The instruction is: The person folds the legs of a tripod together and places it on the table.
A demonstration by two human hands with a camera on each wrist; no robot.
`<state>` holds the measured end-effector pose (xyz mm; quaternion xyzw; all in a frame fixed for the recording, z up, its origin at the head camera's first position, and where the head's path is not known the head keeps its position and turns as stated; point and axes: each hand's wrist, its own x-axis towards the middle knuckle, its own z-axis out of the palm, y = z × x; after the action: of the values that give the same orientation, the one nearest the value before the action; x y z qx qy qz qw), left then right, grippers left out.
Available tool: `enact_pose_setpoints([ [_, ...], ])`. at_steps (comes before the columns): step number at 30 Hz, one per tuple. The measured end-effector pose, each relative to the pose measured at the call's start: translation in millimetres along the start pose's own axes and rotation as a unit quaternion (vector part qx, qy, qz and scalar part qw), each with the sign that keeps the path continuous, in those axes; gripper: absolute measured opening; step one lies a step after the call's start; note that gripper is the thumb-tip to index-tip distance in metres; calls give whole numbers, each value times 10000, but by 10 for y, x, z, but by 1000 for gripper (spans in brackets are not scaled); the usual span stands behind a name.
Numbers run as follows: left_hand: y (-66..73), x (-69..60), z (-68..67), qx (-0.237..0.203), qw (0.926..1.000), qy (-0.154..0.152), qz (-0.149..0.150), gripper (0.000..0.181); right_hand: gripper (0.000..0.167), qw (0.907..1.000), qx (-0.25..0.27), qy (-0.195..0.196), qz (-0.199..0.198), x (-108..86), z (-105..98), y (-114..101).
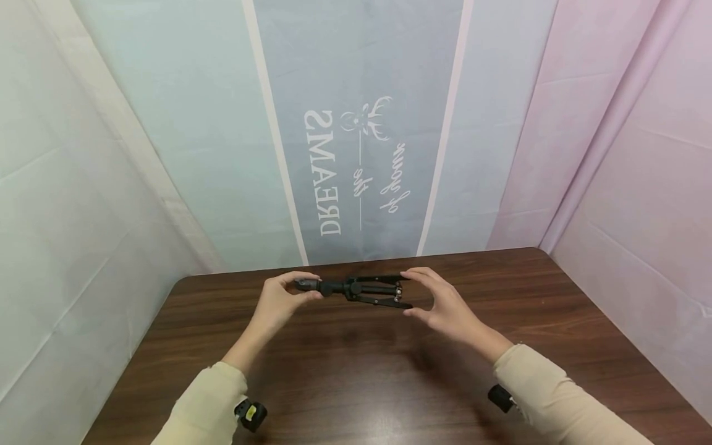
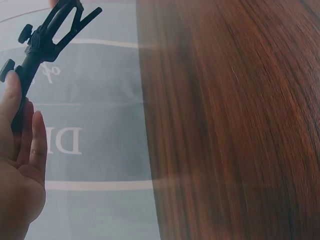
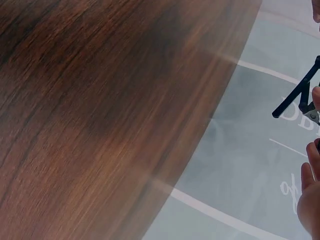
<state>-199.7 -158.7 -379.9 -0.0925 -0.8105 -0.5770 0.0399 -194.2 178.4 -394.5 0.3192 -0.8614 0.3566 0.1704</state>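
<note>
A small black tripod (image 1: 355, 288) is held sideways above the far part of the table, its legs partly spread toward the right. My left hand (image 1: 282, 301) grips the head end between thumb and fingers. At the other end, my right hand (image 1: 447, 307) holds the leg tips, with fingers on the upper leg and thumb at the lower one. The left wrist view shows the tripod (image 2: 44, 45) with its knobs and open legs, the left thumb along its column. Only a leg of the tripod (image 3: 295, 95) and part of the right hand (image 3: 311, 200) appear in the right wrist view.
Below the hands lies a dark brown wood-grain table (image 1: 356, 371). Behind it hangs a pale blue-grey cloth (image 1: 361, 74) with mirrored lettering, and light fabric walls (image 1: 67, 216) rise at both sides. Small black devices (image 1: 251, 415) are strapped at both forearms.
</note>
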Motion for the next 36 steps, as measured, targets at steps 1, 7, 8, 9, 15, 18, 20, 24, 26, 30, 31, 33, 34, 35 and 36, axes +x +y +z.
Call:
enact_pose_setpoints([
  [1,-12,3,-2,150,9999,-39,23,33,74,10000,13,-17,10,2,3,9],
  [7,-98,24,-2,963,9951,-178,124,29,70,9997,-55,-221,111,7,15,44],
  [8,-110,26,-2,1026,9944,-198,127,29,70,9995,-91,-264,121,9,15,48],
  [9,-119,27,-1,1072,9939,-222,135,29,70,9994,-111,-309,130,12,14,51],
  [15,-176,46,7,1342,9894,-467,286,30,68,9980,-236,-545,220,41,7,96],
  [18,-212,67,17,1531,9858,-578,376,30,68,9969,-249,-686,292,57,6,130],
  [20,-242,81,21,1635,9839,-614,391,30,69,9961,-244,-786,330,63,13,155],
  [24,-314,103,41,1702,9822,-719,336,30,69,9950,-233,-907,352,77,39,213],
  [26,-360,113,52,1736,9810,-803,315,30,68,9945,-220,-959,360,83,58,253],
  [30,-470,130,83,1914,9762,-969,317,31,67,9925,-238,-1118,439,81,109,329],
  [31,-501,134,92,1933,9755,-1002,302,30,67,9918,-252,-1164,457,79,128,352],
  [33,-557,139,111,2038,9729,-1059,279,30,67,9908,-273,-1229,499,76,165,384],
  [34,-584,143,121,2099,9713,-1087,270,29,66,9904,-272,-1255,506,75,183,400],
  [35,-607,145,131,2176,9692,-1118,274,29,66,9900,-284,-1282,514,75,200,413],
  [36,-628,146,141,2239,9675,-1140,277,28,66,9896,-285,-1311,526,78,218,424],
])
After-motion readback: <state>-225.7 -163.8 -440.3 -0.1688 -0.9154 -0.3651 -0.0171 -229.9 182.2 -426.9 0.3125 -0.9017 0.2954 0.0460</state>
